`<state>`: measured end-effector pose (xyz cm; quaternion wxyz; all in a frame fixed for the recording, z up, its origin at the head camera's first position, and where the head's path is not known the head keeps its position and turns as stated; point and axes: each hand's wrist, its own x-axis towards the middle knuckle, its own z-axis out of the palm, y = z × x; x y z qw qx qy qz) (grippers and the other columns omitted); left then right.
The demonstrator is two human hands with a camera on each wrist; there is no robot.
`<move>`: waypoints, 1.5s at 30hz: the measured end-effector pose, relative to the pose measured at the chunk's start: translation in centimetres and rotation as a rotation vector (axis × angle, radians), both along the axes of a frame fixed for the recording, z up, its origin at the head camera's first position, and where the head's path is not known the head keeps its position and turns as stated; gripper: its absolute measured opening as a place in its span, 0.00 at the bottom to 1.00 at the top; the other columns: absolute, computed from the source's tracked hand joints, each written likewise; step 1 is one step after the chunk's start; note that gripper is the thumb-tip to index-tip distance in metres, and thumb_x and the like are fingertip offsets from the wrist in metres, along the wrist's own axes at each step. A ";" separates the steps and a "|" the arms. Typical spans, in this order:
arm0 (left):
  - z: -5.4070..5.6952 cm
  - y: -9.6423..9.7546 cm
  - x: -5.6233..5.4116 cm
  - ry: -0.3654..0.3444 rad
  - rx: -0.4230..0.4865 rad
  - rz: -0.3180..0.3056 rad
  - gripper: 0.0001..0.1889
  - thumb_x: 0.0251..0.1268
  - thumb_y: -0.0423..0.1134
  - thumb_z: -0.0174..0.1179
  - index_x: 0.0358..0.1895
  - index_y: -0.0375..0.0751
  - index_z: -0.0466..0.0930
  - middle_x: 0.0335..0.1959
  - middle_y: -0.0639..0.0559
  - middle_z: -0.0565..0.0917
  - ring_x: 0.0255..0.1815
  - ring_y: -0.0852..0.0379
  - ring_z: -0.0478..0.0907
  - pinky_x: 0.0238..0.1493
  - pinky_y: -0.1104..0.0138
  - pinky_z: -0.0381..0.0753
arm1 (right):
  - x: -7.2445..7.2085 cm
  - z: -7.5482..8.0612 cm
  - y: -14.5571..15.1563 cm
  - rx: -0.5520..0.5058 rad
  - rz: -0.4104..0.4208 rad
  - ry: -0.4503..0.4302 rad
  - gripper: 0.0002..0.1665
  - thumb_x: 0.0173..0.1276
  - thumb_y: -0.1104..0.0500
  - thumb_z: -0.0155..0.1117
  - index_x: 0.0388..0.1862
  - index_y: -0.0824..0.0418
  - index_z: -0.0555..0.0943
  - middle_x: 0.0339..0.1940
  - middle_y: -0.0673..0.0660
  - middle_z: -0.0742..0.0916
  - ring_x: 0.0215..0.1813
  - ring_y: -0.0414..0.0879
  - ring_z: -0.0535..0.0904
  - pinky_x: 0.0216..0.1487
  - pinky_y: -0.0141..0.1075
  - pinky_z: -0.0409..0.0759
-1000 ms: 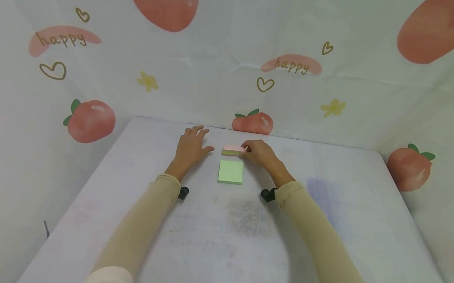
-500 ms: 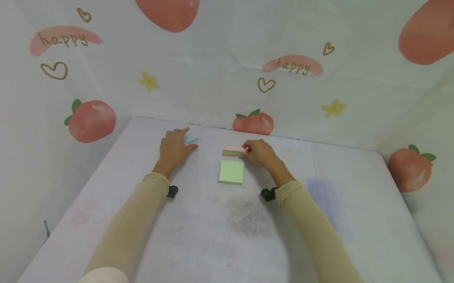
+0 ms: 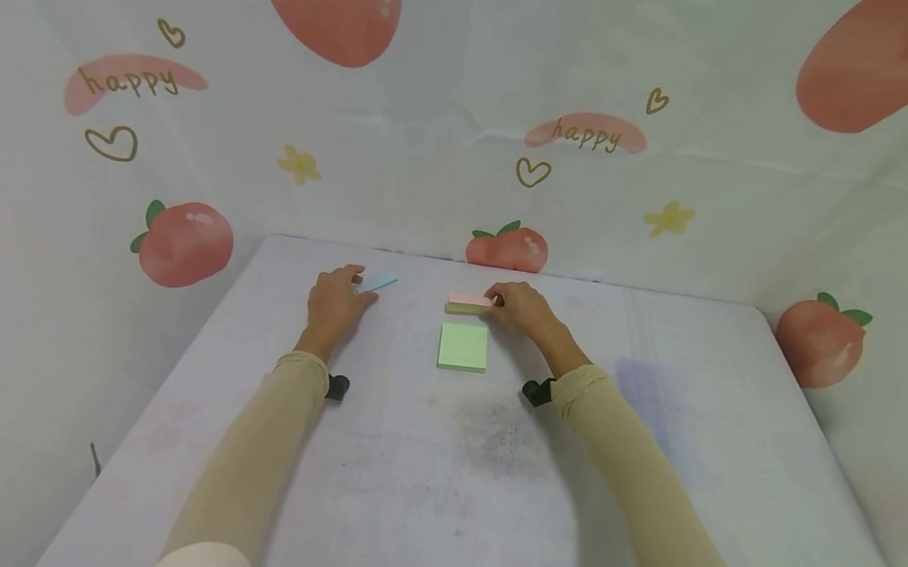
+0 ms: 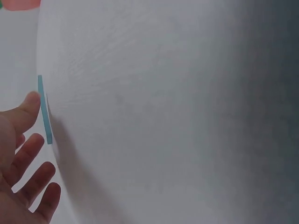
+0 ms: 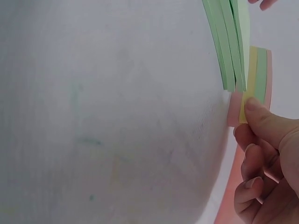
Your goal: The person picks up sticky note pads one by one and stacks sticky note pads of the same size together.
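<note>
My right hand (image 3: 521, 309) pinches the right end of a stack of sticky notes (image 5: 261, 77) with pink, yellow and green layers, thumb on its near side in the right wrist view. A square pad of light green sticky notes (image 3: 463, 347) lies just in front of it on the table. To the left, my left hand (image 3: 336, 303) reaches around the near end of a thin blue sticky note pad (image 3: 380, 283), thumb and index to either side. In the left wrist view the thumb tip is right at the blue pad's edge (image 4: 45, 112), the other fingers spread loosely.
A white-covered table (image 3: 417, 482) with smudges spreads beneath both arms. Behind it hangs a white cloth backdrop (image 3: 414, 149) printed with peaches, hearts and flowers. A black wrist mount (image 3: 538, 392) shows at the right cuff, another mount (image 3: 338, 387) at the left.
My left hand has moved left, away from the middle, uncovering the blue pad, which was hidden a second ago. My right hand keeps its hold on the layered stack in the same place.
</note>
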<state>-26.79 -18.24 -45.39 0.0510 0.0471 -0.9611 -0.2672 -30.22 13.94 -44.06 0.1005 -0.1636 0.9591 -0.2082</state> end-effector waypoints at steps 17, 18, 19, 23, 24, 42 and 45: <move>-0.2 -0.4 -0.2 -0.023 -0.008 0.028 0.20 0.72 0.39 0.62 0.63 0.39 0.78 0.57 0.42 0.85 0.58 0.41 0.73 0.60 0.49 0.74 | -0.1 0.0 0.0 -0.006 0.012 0.004 0.21 0.70 0.50 0.70 0.58 0.58 0.83 0.42 0.56 0.87 0.42 0.48 0.77 0.44 0.39 0.75; -0.2 -0.4 -0.2 -0.022 -0.010 0.027 0.19 0.72 0.38 0.62 0.62 0.39 0.79 0.55 0.42 0.85 0.58 0.41 0.73 0.60 0.49 0.74 | -0.1 0.0 0.0 -0.004 0.011 0.003 0.21 0.70 0.50 0.70 0.58 0.58 0.84 0.42 0.56 0.87 0.41 0.48 0.77 0.44 0.38 0.75; -0.2 -0.4 -0.3 -0.020 -0.015 0.024 0.18 0.72 0.38 0.62 0.61 0.39 0.80 0.55 0.42 0.85 0.58 0.40 0.73 0.60 0.49 0.74 | -0.1 0.0 0.0 -0.002 0.009 0.003 0.21 0.70 0.50 0.70 0.58 0.58 0.84 0.42 0.56 0.87 0.41 0.48 0.77 0.44 0.38 0.75; 0.0 -0.3 -0.3 -0.026 -0.039 0.007 0.16 0.73 0.38 0.61 0.60 0.38 0.81 0.54 0.41 0.85 0.59 0.38 0.73 0.61 0.47 0.73 | -0.2 0.0 0.1 -0.001 0.011 0.006 0.21 0.70 0.51 0.70 0.58 0.58 0.84 0.43 0.56 0.87 0.42 0.48 0.77 0.44 0.38 0.75; 0.0 -0.3 -0.3 -0.033 -0.041 0.003 0.17 0.73 0.38 0.60 0.61 0.38 0.81 0.55 0.40 0.84 0.59 0.38 0.73 0.62 0.47 0.73 | -0.2 0.0 0.1 -0.002 0.012 0.008 0.21 0.70 0.51 0.70 0.58 0.58 0.84 0.43 0.56 0.87 0.42 0.48 0.77 0.44 0.39 0.75; 0.5 0.7 -0.9 -0.054 0.094 -0.057 0.20 0.82 0.37 0.45 0.69 0.35 0.73 0.60 0.35 0.73 0.62 0.40 0.71 0.67 0.49 0.73 | -0.2 -0.5 0.1 0.012 -0.001 0.008 0.21 0.71 0.50 0.69 0.59 0.57 0.83 0.44 0.56 0.87 0.41 0.48 0.78 0.43 0.39 0.76; 0.9 1.3 -1.1 -0.055 0.095 -0.062 0.20 0.82 0.37 0.45 0.69 0.36 0.73 0.61 0.35 0.73 0.62 0.40 0.71 0.67 0.49 0.73 | -0.1 -0.5 0.1 0.009 -0.002 0.004 0.22 0.70 0.50 0.70 0.59 0.57 0.83 0.44 0.56 0.87 0.41 0.48 0.78 0.44 0.39 0.76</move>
